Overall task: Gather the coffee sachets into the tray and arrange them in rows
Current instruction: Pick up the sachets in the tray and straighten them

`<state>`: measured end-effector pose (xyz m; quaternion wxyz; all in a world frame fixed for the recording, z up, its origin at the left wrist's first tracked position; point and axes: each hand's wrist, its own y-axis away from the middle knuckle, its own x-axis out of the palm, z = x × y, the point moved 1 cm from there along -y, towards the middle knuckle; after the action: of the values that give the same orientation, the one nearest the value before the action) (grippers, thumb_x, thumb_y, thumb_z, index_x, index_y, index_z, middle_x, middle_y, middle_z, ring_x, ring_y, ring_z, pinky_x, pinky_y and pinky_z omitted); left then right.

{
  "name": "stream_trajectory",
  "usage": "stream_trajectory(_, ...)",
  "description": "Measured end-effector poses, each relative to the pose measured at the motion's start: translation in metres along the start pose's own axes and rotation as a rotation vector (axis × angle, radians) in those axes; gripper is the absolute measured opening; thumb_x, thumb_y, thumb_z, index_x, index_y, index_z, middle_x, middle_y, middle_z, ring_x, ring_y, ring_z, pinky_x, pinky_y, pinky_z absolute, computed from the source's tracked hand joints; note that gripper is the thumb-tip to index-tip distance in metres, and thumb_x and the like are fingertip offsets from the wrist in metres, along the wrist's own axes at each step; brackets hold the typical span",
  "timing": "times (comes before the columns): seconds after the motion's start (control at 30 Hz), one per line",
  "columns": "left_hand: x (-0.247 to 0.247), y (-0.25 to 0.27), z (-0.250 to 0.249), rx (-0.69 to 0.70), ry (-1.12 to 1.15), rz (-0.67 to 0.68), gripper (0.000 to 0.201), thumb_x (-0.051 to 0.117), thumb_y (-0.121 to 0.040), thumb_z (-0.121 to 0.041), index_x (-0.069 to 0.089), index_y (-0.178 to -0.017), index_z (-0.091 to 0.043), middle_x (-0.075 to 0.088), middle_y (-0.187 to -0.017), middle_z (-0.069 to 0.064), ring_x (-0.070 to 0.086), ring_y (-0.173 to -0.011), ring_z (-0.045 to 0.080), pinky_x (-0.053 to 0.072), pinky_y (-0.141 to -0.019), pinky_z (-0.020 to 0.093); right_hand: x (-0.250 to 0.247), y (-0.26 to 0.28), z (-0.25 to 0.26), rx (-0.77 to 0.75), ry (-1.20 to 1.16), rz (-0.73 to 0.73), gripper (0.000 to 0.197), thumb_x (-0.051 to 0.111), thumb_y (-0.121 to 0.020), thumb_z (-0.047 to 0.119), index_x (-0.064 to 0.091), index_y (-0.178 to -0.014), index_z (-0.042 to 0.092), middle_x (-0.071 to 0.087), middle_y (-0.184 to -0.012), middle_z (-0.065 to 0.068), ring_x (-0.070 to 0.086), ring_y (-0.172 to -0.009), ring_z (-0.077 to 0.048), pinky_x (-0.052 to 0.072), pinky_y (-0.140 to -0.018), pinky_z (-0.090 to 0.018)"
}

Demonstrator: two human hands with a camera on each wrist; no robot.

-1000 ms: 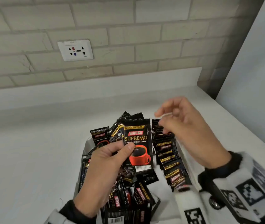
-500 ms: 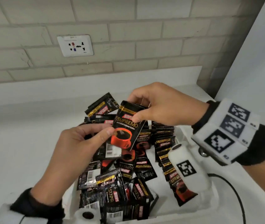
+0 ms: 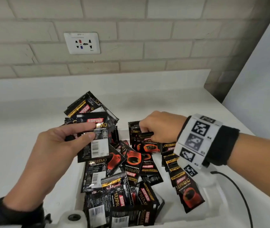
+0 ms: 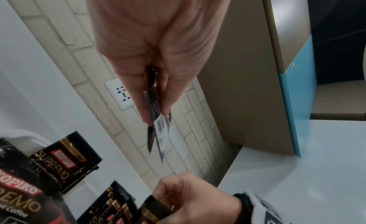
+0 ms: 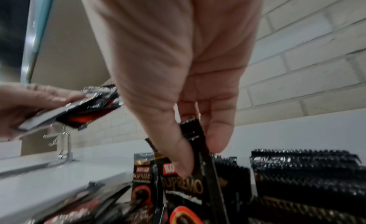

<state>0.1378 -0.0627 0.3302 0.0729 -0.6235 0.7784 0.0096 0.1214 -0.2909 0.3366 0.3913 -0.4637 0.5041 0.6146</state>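
Pale brick wall [image 3: 131,38] fills the upper part of the head view, with a white wall socket [image 3: 82,43] at upper left of centre. Below it a white tabletop [image 3: 23,116] stretches across the frame, and a grey panel [image 3: 262,71] closes off the upper right. On the tabletop, low and centre, sits a white tray [image 3: 213,209] crowded with black coffee sachets: a loose jumble [image 3: 119,191] in its left and middle part, and an overlapping row [image 3: 178,175] running down its right side. A black cable [image 3: 239,190] curves over the tabletop at lower right.

At centre left of the frame the left hand [image 3: 56,145] is raised above the jumble, thumb and fingers pinching a few sachets [image 3: 96,137], the top one showing its barcode side. At centre right the right hand [image 3: 162,127], its wrist wrapped in a band with black-and-white markers [image 3: 196,140], reaches down at the far end of the tray, thumb and fingers pinching the top edge of a single sachet [image 3: 149,143]; the right wrist view shows this sachet [image 5: 190,172] standing upright next to the rows, print facing the camera
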Motion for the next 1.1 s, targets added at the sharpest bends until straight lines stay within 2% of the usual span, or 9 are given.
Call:
stream_trajectory(0.17,0.0,-0.002,0.002,-0.031,0.047,0.04,0.023,0.069,-0.058,-0.019,0.075,-0.066,-0.04,0.075,-0.072,-0.001,0.069,-0.062,0.009,0.055,-0.065,0.015,0.014,-0.008,0.008,-0.048,0.068,0.016,0.021,0.046,-0.082,-0.005,0.042,-0.084,0.015,0.044,-0.087,-0.002,0.047,-0.073,-0.02,0.029,-0.049,-0.023)
stream_trajectory(0.43,0.005,-0.006,0.007,-0.085,0.076,0.145,0.023,0.069,-0.066,-0.01,0.077,-0.067,-0.032,0.075,-0.074,0.001,0.069,-0.062,0.009,0.056,-0.06,0.021,0.02,-0.017,0.003,-0.048,0.124,-0.016,0.023,0.049,-0.086,-0.005,0.046,-0.105,0.009,0.055,-0.099,-0.011,0.05,-0.073,-0.023,0.031,-0.049,-0.024)
stream_trajectory(0.53,0.01,-0.007,0.01,-0.125,0.12,0.198,0.02,0.067,-0.07,-0.003,0.076,-0.073,-0.021,0.075,-0.072,0.002,0.068,-0.058,0.008,0.054,-0.055,0.021,0.016,-0.015,-0.003,-0.038,0.149,-0.083,0.026,0.058,-0.085,0.008,0.043,-0.106,0.014,0.056,-0.099,-0.005,0.052,-0.076,-0.021,0.028,-0.048,-0.022)
stream_trajectory(0.67,0.021,-0.006,0.014,-0.154,0.209,0.223,0.034,0.068,-0.058,-0.007,0.074,-0.084,-0.027,0.075,-0.083,0.002,0.07,-0.064,0.012,0.056,-0.054,0.02,0.008,-0.007,-0.011,0.022,0.118,-0.105,0.04,0.068,-0.079,0.034,0.043,-0.108,0.022,0.046,-0.083,0.013,0.045,-0.078,-0.011,0.025,-0.051,-0.02)
stream_trajectory(0.77,0.031,-0.005,0.018,-0.168,0.276,0.205,0.06,0.067,-0.057,-0.002,0.066,-0.107,-0.034,0.074,-0.095,-0.006,0.072,-0.075,0.014,0.057,-0.057,0.024,0.004,0.002,-0.018,0.071,0.041,-0.118,0.038,0.068,-0.077,0.043,0.043,-0.101,0.027,0.037,-0.073,0.017,0.043,-0.078,-0.008,0.026,-0.053,-0.019)
stream_trajectory(0.9,0.044,-0.004,0.019,-0.141,0.22,0.164,0.083,0.071,-0.066,0.003,0.048,-0.127,-0.049,0.061,-0.118,-0.02,0.066,-0.1,0.01,0.055,-0.067,0.018,-0.005,0.021,-0.024,0.135,-0.08,-0.147,0.029,0.063,-0.079,0.048,0.042,-0.089,0.032,0.048,-0.079,0.015,0.043,-0.072,-0.002,0.029,-0.055,-0.019)
stream_trajectory(0.97,0.05,-0.001,0.015,-0.122,0.227,0.143,0.089,0.071,-0.072,0.004,0.039,-0.134,-0.051,0.05,-0.112,-0.039,0.062,-0.105,0.007,0.053,-0.073,0.017,-0.01,0.033,-0.022,0.174,-0.258,-0.247,0.025,0.062,-0.078,0.051,0.049,-0.083,0.03,0.056,-0.082,0.012,0.047,-0.067,0.0,0.034,-0.057,-0.019)
stream_trajectory(1.03,0.057,0.002,0.011,-0.085,0.194,0.149,0.094,0.071,-0.073,0.003,0.031,-0.137,-0.052,0.045,-0.093,-0.055,0.058,-0.105,-0.008,0.049,-0.087,0.027,-0.012,0.046,-0.012,0.204,-0.544,-0.35,0.03,0.062,-0.072,0.055,0.055,-0.078,0.028,0.06,-0.079,0.009,0.05,-0.063,-0.001,0.039,-0.058,-0.017)
stream_trajectory(1.1,0.067,0.006,0.008,-0.064,0.211,0.13,0.097,0.067,-0.074,0.011,0.023,-0.142,-0.044,0.047,-0.071,-0.057,0.054,-0.081,-0.027,0.052,-0.076,0.019,-0.008,0.054,0.004,0.216,-0.748,-0.325,0.044,0.06,-0.058,0.066,0.056,-0.08,0.028,0.063,-0.078,0.008,0.056,-0.066,-0.003,0.046,-0.062,-0.019)
